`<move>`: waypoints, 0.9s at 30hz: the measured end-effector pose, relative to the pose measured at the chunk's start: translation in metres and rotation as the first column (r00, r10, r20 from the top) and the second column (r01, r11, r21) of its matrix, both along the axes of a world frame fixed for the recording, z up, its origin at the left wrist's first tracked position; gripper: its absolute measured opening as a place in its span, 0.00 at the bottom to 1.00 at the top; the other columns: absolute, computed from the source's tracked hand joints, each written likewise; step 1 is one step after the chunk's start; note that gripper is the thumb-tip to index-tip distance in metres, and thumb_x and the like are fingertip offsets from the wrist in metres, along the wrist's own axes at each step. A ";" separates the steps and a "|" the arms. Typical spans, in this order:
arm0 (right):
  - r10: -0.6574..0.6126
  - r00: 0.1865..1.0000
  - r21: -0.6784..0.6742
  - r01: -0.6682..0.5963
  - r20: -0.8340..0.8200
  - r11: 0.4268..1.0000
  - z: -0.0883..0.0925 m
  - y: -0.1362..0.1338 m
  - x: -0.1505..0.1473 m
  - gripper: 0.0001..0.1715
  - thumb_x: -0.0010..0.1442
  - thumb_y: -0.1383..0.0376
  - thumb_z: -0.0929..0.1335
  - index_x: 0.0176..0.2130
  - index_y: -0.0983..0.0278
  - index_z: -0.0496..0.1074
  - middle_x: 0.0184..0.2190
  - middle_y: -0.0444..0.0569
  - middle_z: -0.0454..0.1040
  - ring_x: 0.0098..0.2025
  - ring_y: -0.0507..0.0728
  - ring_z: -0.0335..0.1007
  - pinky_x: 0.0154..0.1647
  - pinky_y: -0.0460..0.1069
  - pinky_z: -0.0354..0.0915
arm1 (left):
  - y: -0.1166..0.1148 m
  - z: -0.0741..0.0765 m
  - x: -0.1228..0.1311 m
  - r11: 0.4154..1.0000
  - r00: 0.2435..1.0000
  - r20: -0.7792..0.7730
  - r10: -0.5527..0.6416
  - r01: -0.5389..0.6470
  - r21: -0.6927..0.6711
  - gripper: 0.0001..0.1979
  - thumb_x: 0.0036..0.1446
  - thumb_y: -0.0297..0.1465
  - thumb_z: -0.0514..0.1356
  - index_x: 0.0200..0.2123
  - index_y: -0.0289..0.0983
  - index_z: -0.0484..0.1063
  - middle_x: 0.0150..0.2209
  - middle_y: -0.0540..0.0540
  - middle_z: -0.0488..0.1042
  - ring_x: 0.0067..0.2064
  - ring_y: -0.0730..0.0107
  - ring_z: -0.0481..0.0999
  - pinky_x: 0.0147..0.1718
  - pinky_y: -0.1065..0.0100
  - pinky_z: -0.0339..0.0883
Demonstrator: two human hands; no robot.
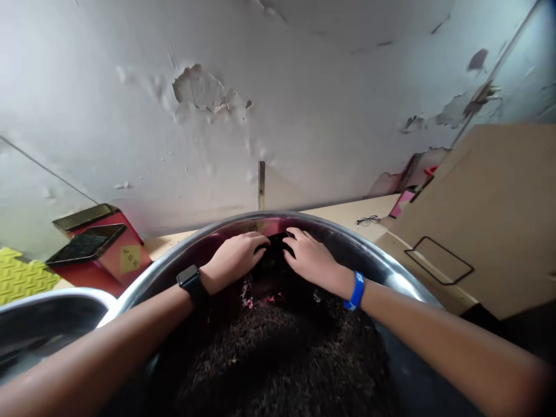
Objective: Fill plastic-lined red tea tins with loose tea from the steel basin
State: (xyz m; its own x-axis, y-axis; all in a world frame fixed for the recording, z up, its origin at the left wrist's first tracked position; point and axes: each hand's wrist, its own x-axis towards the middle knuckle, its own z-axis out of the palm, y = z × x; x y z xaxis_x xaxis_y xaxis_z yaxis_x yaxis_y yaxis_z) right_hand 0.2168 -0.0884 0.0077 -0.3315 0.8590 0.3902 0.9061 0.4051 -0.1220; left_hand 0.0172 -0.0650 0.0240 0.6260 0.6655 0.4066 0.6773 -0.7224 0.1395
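A large metal basin (393, 281) holds a heap of dark, dry, shredded leaves (278, 359) that look like loose tea. My left hand (237, 255), with a black watch at the wrist, reaches into the far side of the basin. Opposite it is my right hand (310, 255), a blue band on its wrist. Both hands curl their fingers around the sides of a dark box-shaped container (271, 263), which sits low against the leaves. Its lower part is in deep shadow, and pinkish glints show below it.
Two red open-topped tins (104, 258), one with a yellow label, stand left of the basin. A second metal basin (56, 295) is at lower left. On the right are a tan board-like panel (490, 214), eyeglasses (368, 220) and a pink tin (402, 201). Behind rises a peeling wall (304, 116).
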 end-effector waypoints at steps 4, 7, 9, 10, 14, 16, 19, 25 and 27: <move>0.072 0.985 -0.140 -0.095 -0.159 0.986 -0.011 0.008 0.001 0.21 0.57 0.62 0.62 0.50 0.66 0.66 0.57 0.57 0.57 0.56 0.60 0.55 0.55 0.54 0.55 | -0.002 -0.004 0.003 0.998 0.998 0.012 -0.057 0.057 -0.008 0.17 0.58 0.31 0.51 0.51 0.43 0.65 0.48 0.47 0.70 0.47 0.64 0.70 0.49 0.61 0.61; 0.100 0.951 -0.235 -0.172 -0.291 0.957 -0.015 0.012 0.001 0.20 0.53 0.66 0.65 0.47 0.64 0.68 0.52 0.54 0.63 0.51 0.57 0.61 0.54 0.51 0.57 | -0.003 -0.005 0.003 0.995 0.996 0.024 -0.091 0.092 -0.031 0.18 0.58 0.32 0.51 0.52 0.42 0.64 0.48 0.46 0.70 0.48 0.64 0.69 0.49 0.62 0.62; 0.079 0.942 -0.251 -0.166 -0.325 0.954 -0.014 0.011 0.001 0.18 0.51 0.67 0.66 0.45 0.64 0.70 0.49 0.54 0.64 0.48 0.56 0.63 0.51 0.50 0.59 | -0.004 -0.005 0.003 0.993 0.994 0.023 -0.106 0.107 -0.050 0.17 0.57 0.32 0.52 0.50 0.40 0.66 0.47 0.45 0.70 0.47 0.64 0.70 0.48 0.62 0.62; 0.079 0.941 -0.241 -0.164 -0.328 0.957 -0.014 0.010 0.001 0.17 0.50 0.68 0.67 0.43 0.64 0.70 0.48 0.54 0.64 0.47 0.56 0.63 0.51 0.50 0.59 | -0.005 -0.005 0.003 0.991 0.993 0.023 -0.115 0.117 -0.063 0.16 0.57 0.33 0.52 0.48 0.39 0.68 0.46 0.45 0.71 0.46 0.64 0.70 0.48 0.62 0.63; 0.190 0.935 -0.163 -0.246 -0.301 0.955 -0.014 0.005 0.002 0.10 0.51 0.67 0.67 0.37 0.64 0.73 0.49 0.52 0.63 0.48 0.56 0.62 0.52 0.50 0.58 | -0.006 -0.003 0.004 0.976 0.983 0.052 -0.176 0.181 -0.124 0.11 0.55 0.34 0.55 0.38 0.39 0.74 0.45 0.45 0.71 0.45 0.63 0.71 0.47 0.63 0.63; 0.211 0.934 -0.134 -0.258 -0.288 0.957 -0.014 0.005 0.002 0.11 0.52 0.65 0.67 0.38 0.64 0.73 0.52 0.52 0.61 0.51 0.57 0.60 0.55 0.51 0.56 | -0.005 -0.001 0.004 0.966 0.972 0.131 -0.195 0.214 -0.145 0.09 0.54 0.34 0.56 0.35 0.39 0.75 0.46 0.45 0.70 0.45 0.64 0.70 0.48 0.63 0.62; 0.182 0.938 -0.125 -0.227 -0.294 0.966 -0.013 0.007 0.005 0.17 0.52 0.61 0.67 0.43 0.63 0.71 0.55 0.52 0.59 0.53 0.58 0.59 0.57 0.53 0.54 | -0.003 0.008 0.002 0.954 0.923 0.351 -0.156 0.233 -0.189 0.10 0.55 0.34 0.55 0.37 0.37 0.73 0.42 0.45 0.72 0.43 0.65 0.71 0.45 0.63 0.64; 0.177 0.958 -0.147 -0.213 -0.227 0.966 -0.006 0.013 0.009 0.19 0.54 0.58 0.66 0.45 0.63 0.70 0.50 0.53 0.66 0.47 0.57 0.65 0.51 0.52 0.60 | 0.016 0.030 -0.022 0.984 0.713 0.697 0.075 0.060 -0.168 0.18 0.56 0.40 0.52 0.41 0.31 0.70 0.35 0.44 0.73 0.35 0.67 0.71 0.32 0.69 0.65; 0.178 0.971 -0.124 -0.199 -0.160 0.972 -0.005 0.011 0.009 0.17 0.54 0.59 0.66 0.43 0.64 0.70 0.48 0.53 0.67 0.47 0.57 0.65 0.51 0.52 0.60 | 0.025 0.035 -0.034 0.994 0.654 0.749 0.109 -0.067 -0.085 0.19 0.56 0.40 0.52 0.42 0.31 0.69 0.35 0.44 0.73 0.35 0.68 0.71 0.32 0.69 0.64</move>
